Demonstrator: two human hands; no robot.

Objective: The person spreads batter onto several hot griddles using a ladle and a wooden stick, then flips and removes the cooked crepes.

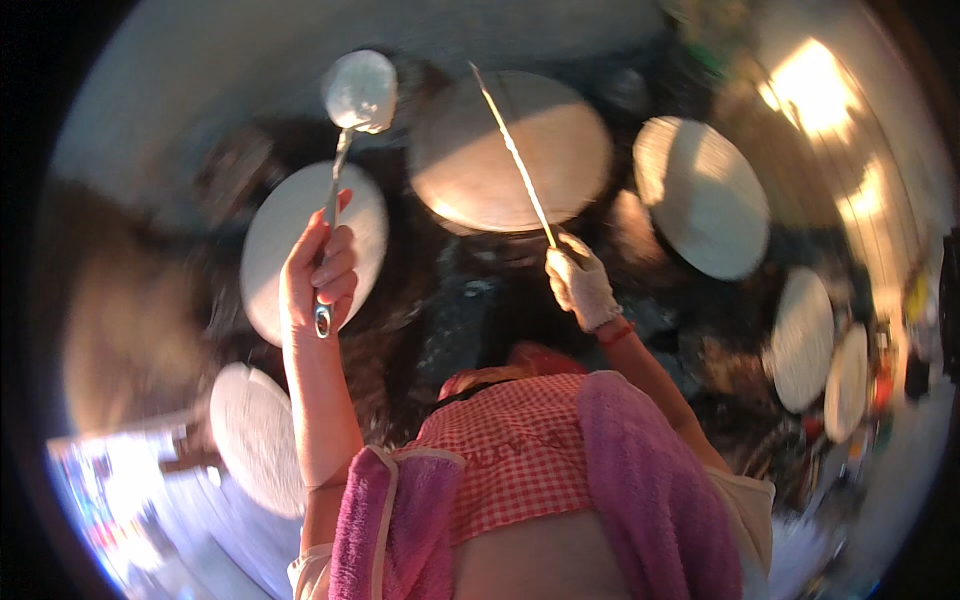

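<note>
My left hand (330, 262), bare, grips the handle of a metal ladle (361, 92) and holds it upright in front of me. The ladle's round bowl looks white and shiny; I cannot tell what is in it. Behind that hand lies a pale round disc (268, 245). My right hand (580, 282) wears a whitish glove and is closed around the lower end of a long, thin stick (515, 152). The stick slants up and left, its tip crossing in front of a larger round disc (450, 170), which is partly shaded.
More pale discs curve around me: one at right (705, 195), two farther right (802, 340) (846, 385), and one at lower left (255, 440). Dark, blurred surfaces lie between them. Bright sunlight falls on the wall (815, 90) at upper right. A purple towel (660, 480) hangs over my shoulders.
</note>
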